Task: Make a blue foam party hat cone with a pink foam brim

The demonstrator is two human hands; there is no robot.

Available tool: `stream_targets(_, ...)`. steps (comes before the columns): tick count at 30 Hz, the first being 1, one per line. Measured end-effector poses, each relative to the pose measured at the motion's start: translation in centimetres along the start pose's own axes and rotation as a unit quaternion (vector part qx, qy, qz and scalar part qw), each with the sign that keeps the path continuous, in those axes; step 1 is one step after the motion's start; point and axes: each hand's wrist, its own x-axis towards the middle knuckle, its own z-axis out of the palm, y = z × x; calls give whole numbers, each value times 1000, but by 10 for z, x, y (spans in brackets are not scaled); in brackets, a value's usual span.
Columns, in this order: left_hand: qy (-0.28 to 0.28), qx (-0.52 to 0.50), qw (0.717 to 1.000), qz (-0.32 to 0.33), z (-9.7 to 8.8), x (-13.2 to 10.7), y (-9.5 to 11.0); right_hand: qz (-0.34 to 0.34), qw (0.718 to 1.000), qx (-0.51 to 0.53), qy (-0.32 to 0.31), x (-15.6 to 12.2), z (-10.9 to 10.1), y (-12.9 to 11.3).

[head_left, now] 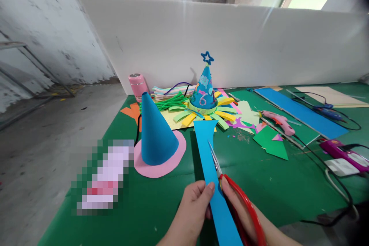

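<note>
My left hand (192, 207) pinches the near part of a long blue paper strip (211, 161) that reaches away over the green table (150, 203). My right hand (245, 215) is closed on red-handled scissors (230, 188); their blades lie on the strip's right edge, tips pointing away. Just left of the strip a plain blue paper cone (155, 130) stands on a pink paper disc (173, 159). Behind them a decorated blue party hat (203, 92) with a blue star on top rests on a ring of coloured paper strips.
A pink glue gun (278, 122), green paper scraps (271, 142), a blue sheet (300, 111) and cables with a pink power strip (346, 155) lie at the right. A pink cylinder (137, 86) stands at the back left, below a white partition wall (230, 46). The table's left edge drops to a concrete floor.
</note>
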Motion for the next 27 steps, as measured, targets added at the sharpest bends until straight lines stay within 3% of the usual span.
stream_targets(5, -28, 26, 999, -5, -1, 1, -5, 47, 999, 4, 10, 4, -1, -1)
stream_targets(11, -38, 11, 999, 8, 2, 1, -5, 59, 995, 26, 74, 2, 5, -7)
stream_targets(14, -22, 5, 1000, 9, 2, 1, -4, 38, 997, 14, 69, 3, 7, -5)
stream_targets(18, -23, 15, 1000, -13, 1, 3, -9, 64, 994, 42, 79, 3, 6, -8)
stream_targets(22, -30, 13, 999, -16, 1, 6, -14, 66, 994, 75, 48, 3, 5, -13)
stream_targets(27, -30, 11, 999, -14, 1, 7, -17, 81, 996, -3, 41, 5, 4, -15)
